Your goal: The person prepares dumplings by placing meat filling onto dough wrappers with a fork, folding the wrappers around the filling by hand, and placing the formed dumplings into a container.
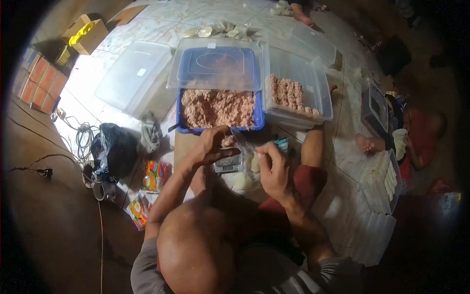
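My left hand [214, 145] is curled round a clear plastic bag [240, 139], with a pinkish lump [228, 141] beside its fingers. My right hand [273, 166] pinches the bag's other side, close to the left. Below them a small digital scale [228, 164] stands on a board, next to a pale round lump [242, 181]. Just beyond the hands lies a blue tub [259, 120] of pinkish minced mixture [218, 108], its far part covered by a clear lid [211, 46].
Right of the tub, a clear box [320, 93] holds shaped pinkish pieces. Another clear box [132, 76] stands left. A black bag [115, 147], metal mug [104, 190] and colourful packets [155, 175] lie at left. A person [425, 139] sits at right beside a box of pale strips [379, 181].
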The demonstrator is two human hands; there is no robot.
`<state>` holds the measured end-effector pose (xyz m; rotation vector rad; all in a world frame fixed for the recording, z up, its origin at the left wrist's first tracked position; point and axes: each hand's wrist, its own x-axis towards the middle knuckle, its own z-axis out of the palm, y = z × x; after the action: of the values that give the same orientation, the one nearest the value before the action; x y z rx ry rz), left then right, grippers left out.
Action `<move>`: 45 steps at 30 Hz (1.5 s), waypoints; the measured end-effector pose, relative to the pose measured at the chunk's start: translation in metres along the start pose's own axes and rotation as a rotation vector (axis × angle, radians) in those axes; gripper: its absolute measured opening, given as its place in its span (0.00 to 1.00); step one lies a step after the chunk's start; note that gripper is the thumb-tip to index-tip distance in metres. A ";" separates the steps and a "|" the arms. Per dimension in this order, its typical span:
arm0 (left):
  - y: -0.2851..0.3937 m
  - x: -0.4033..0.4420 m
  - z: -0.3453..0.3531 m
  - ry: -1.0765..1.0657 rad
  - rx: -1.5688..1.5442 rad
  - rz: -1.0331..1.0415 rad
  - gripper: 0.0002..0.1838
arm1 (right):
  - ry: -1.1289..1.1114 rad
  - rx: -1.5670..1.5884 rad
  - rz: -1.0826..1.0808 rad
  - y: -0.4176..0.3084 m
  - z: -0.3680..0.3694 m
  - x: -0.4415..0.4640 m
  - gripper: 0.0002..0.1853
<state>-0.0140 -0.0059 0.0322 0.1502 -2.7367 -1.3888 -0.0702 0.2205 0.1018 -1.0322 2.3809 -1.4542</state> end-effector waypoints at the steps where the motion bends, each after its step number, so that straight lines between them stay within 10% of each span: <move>1: 0.003 -0.001 -0.004 -0.051 -0.085 -0.014 0.26 | -0.015 -0.102 -0.110 0.012 0.005 -0.002 0.05; 6: -0.020 0.007 0.024 0.301 -0.097 0.316 0.24 | -0.032 -0.065 -0.065 0.020 0.007 -0.001 0.05; 9: -0.033 -0.001 0.031 0.012 -0.401 0.109 0.27 | -0.098 -0.080 -0.020 0.028 0.007 -0.005 0.05; 14: -0.014 -0.001 0.029 0.236 -0.181 0.287 0.29 | 0.000 0.030 0.004 0.035 0.004 -0.008 0.05; 16: -0.015 0.004 0.029 -0.012 -0.171 -0.074 0.28 | -0.094 -0.017 0.049 0.029 0.000 -0.004 0.04; 20: 0.003 0.006 0.023 0.151 -0.534 0.302 0.20 | -0.007 0.035 0.034 0.039 -0.003 -0.004 0.05; 25: -0.007 0.011 0.030 0.129 -0.115 0.035 0.22 | -0.109 0.052 0.052 0.039 0.009 -0.009 0.06; 34: -0.007 0.014 0.035 0.368 -0.305 0.272 0.24 | -0.060 0.020 0.059 0.033 0.007 -0.001 0.06; 37: -0.010 0.011 0.031 0.013 -0.266 -0.129 0.23 | -0.026 0.048 0.038 0.026 0.003 -0.013 0.06; 40: 0.007 0.009 0.028 0.326 -0.101 0.202 0.19 | 0.023 -0.006 0.024 0.032 0.006 -0.004 0.05; 41: 0.009 0.006 0.024 0.186 -0.462 0.139 0.22 | 0.095 0.087 -0.008 0.043 0.005 -0.003 0.05; 45: -0.008 0.009 0.031 0.095 -0.175 0.148 0.26 | -0.024 -0.018 0.006 0.033 0.015 -0.009 0.05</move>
<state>-0.0258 0.0129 0.0077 0.0030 -2.4805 -1.5277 -0.0720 0.2248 0.0644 -1.0391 2.3829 -1.4128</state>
